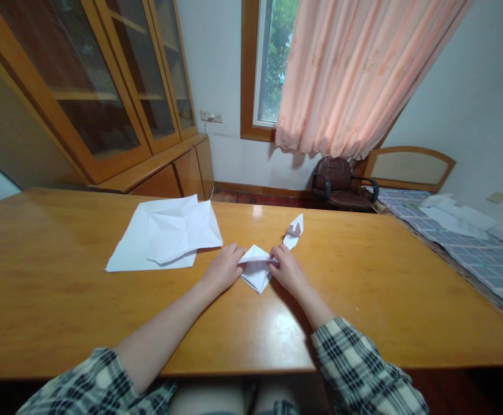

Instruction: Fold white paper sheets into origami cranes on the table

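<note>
A small folded white paper piece (256, 271) lies on the wooden table (61, 288) in front of me. My left hand (223, 270) pinches its left edge with curled fingers. My right hand (288, 270) grips its right edge, fingers closed on the fold. Just beyond my right hand rests a small finished paper figure (293, 231), untouched. To the left lies a stack of creased white paper sheets (167, 233), apart from both hands.
A glass-door wooden cabinet (104, 98) stands at the back left. A dark armchair (340, 183) sits under the pink curtain (359, 75) and window. A bed with a checked cover and loose papers (458, 216) runs along the right side of the table.
</note>
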The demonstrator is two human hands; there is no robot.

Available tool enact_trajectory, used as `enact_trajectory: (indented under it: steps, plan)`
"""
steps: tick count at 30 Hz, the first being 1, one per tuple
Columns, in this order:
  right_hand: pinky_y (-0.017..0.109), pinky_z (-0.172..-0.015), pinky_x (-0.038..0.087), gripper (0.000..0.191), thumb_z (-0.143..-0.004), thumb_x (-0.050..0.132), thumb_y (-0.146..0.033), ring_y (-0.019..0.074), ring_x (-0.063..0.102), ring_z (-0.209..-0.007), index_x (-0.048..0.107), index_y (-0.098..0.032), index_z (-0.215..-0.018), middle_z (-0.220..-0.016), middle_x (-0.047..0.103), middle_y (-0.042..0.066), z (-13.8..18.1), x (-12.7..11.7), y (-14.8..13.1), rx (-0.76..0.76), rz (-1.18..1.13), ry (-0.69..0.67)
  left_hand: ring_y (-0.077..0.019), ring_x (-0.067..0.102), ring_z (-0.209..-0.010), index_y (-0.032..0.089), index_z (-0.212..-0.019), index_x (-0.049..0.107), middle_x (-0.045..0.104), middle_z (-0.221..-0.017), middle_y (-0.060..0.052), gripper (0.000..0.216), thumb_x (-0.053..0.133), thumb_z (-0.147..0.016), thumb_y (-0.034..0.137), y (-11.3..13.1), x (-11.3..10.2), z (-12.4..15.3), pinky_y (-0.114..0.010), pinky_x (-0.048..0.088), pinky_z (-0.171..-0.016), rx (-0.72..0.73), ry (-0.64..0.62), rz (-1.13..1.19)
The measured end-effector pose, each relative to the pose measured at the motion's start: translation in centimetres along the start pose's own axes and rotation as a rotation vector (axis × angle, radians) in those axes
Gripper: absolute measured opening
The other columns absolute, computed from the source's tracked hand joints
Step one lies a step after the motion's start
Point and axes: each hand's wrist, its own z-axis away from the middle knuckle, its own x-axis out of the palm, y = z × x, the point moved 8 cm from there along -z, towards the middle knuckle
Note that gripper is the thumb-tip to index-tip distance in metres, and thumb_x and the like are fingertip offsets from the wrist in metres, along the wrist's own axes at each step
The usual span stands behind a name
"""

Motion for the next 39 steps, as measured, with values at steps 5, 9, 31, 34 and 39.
enact_trajectory:
  steps: [5, 9, 31, 34, 39]
  plan:
    - [0.027, -0.075, 0.042, 0.022, -0.075, 0.055, -0.008, 0.018, 0.054, -0.084, 0.062, -0.018, -0.093, -0.091, 0.057, 0.006, -0.7, 0.7, 0.6, 0.094, 0.04, -0.049, -0.0231, 0.053, -0.087, 0.015, -0.093, 0.065, 0.056, -0.088, -0.009, 0.024, 0.048, -0.079, 0.006, 0.1, 0.8, -0.5, -0.035, 0.044, -0.079, 0.0, -0.044, -0.079]
    - [0.026, -0.071, 0.04, 0.014, -0.079, 0.055, -0.011, 0.0169, 0.055, -0.077, 0.068, -0.017, -0.084, -0.085, 0.058, 0.007, -0.8, 0.9, 0.7, 0.153, 0.094, -0.059, -0.0236, 0.054, -0.088, 0.015, -0.087, 0.066, 0.057, -0.087, -0.01, 0.02, 0.048, -0.081, 0.008, 0.1, 1.0, -0.7, -0.035, 0.044, -0.079, -0.005, -0.041, -0.116]
    - [0.026, -0.064, 0.035, 0.008, -0.087, 0.05, -0.022, 0.0182, 0.054, -0.08, 0.053, -0.018, -0.094, -0.091, 0.059, 0.007, -0.7, 0.1, -0.3, 0.23, 0.196, 0.059, -0.0186, 0.06, -0.067, 0.02, -0.105, 0.056, 0.063, -0.072, -0.002, 0.026, 0.049, -0.087, 0.037, -0.8, 0.2, -0.5, -0.026, 0.038, -0.059, -0.246, 0.09, 0.092]
    - [0.025, -0.063, 0.033, 0.007, -0.086, 0.051, -0.019, 0.0172, 0.053, -0.078, 0.051, -0.018, -0.092, -0.09, 0.058, 0.006, -0.6, 0.0, -0.2, 0.226, 0.203, 0.07, -0.0168, 0.059, -0.063, 0.018, -0.103, 0.059, 0.062, -0.067, 0.0, 0.03, 0.052, -0.083, 0.039, -1.3, 0.0, -0.5, -0.025, 0.04, -0.058, -0.263, 0.079, 0.274]
    - [0.025, -0.062, 0.032, 0.007, -0.085, 0.052, -0.019, 0.0167, 0.052, -0.078, 0.051, -0.019, -0.092, -0.091, 0.058, 0.005, -0.5, -0.1, 0.2, 0.217, 0.18, 0.086, -0.0195, 0.063, -0.075, 0.015, -0.097, 0.066, 0.07, -0.084, -0.006, 0.033, 0.043, -0.085, 0.036, -1.5, 0.1, -0.5, -0.029, 0.047, -0.07, -0.217, -0.029, 0.522]
